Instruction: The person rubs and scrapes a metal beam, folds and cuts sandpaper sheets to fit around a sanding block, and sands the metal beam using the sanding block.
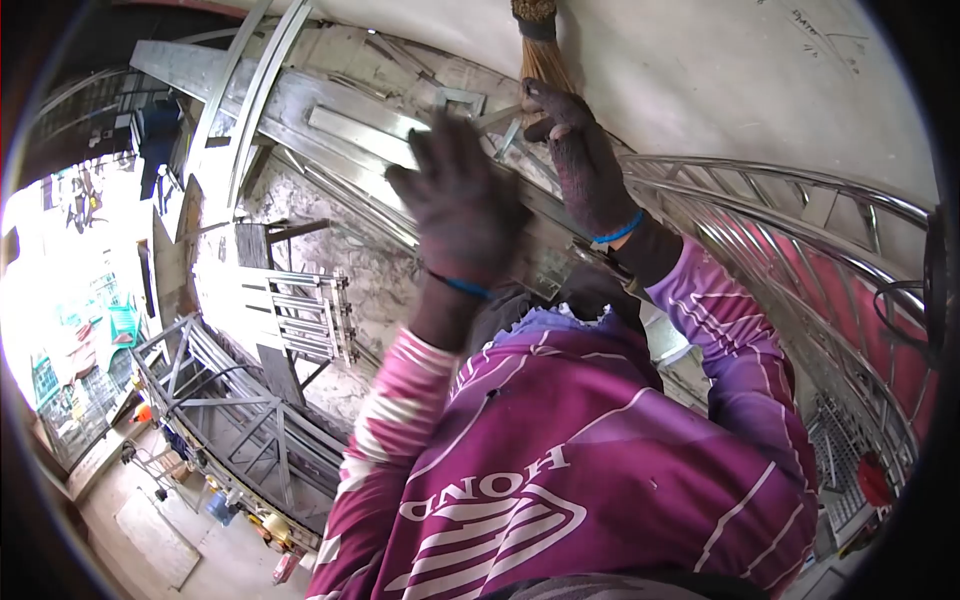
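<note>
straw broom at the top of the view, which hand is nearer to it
Right. The right hand is just below the straw broom, overlapping its lower end in the picture, contact unclear. The left hand is farther off, lower and to the left.

Left hand [465, 212] blurred, finger outlines smeared. Broom [545, 62] cut off by top edge. Wall writing [812, 28] too small to read.

Matt, rough-knit cloth gloves [590, 175] cover my hands above my smooth purple fabric jersey [620, 470], its hem frayed. Around me: railings [893, 207] of glossy, polished metal, duller grey metal bars [268, 80], a coarse straw-like broom [545, 65] and a smooth, matt wall [690, 90].
</note>
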Tool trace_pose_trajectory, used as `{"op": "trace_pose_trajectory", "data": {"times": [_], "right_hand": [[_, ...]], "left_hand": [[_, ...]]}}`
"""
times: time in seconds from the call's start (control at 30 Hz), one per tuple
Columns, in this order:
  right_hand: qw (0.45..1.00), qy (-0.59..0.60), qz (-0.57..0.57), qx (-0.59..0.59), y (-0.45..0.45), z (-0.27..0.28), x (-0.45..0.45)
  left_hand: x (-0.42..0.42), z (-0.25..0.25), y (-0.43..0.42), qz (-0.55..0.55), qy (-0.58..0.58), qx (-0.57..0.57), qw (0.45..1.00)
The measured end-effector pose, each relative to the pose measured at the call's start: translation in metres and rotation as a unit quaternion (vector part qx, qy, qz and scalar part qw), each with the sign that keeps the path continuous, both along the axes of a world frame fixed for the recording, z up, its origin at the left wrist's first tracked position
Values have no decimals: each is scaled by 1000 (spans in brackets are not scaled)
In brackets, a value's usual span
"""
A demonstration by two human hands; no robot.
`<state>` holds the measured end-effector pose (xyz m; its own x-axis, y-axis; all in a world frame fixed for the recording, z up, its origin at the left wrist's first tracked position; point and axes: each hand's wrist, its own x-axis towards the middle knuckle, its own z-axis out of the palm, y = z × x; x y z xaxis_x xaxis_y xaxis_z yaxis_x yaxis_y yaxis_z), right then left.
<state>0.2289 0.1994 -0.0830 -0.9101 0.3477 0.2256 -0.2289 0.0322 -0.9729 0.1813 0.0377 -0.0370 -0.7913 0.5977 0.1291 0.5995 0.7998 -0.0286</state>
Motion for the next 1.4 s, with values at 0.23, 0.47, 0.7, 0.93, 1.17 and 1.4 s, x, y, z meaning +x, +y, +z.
{"op": "trace_pose_trajectory", "data": {"times": [0.23,0.47,0.7,0.93,1.17,1.4], "right_hand": [[999,8,15,29,-1,2,-2],[994,55,-2,89,0,-11,-8],[993,-50,45,92,-1,15,-3],[991,-20,64,119,-6,1,-3],[987,4,45,157,3,-4,-4],[986,-5,75,146,-3,4,-4]], "left_hand": [[-99,-17,-54,113,22,-161,980],[-161,2,-64,194,-45,-194,961],[4,12,-35,13,-54,75,996],[-141,-4,-87,95,5,-62,993],[-90,-16,-57,104,33,-17,994],[16,21,-21,24,-84,77,993]]}}
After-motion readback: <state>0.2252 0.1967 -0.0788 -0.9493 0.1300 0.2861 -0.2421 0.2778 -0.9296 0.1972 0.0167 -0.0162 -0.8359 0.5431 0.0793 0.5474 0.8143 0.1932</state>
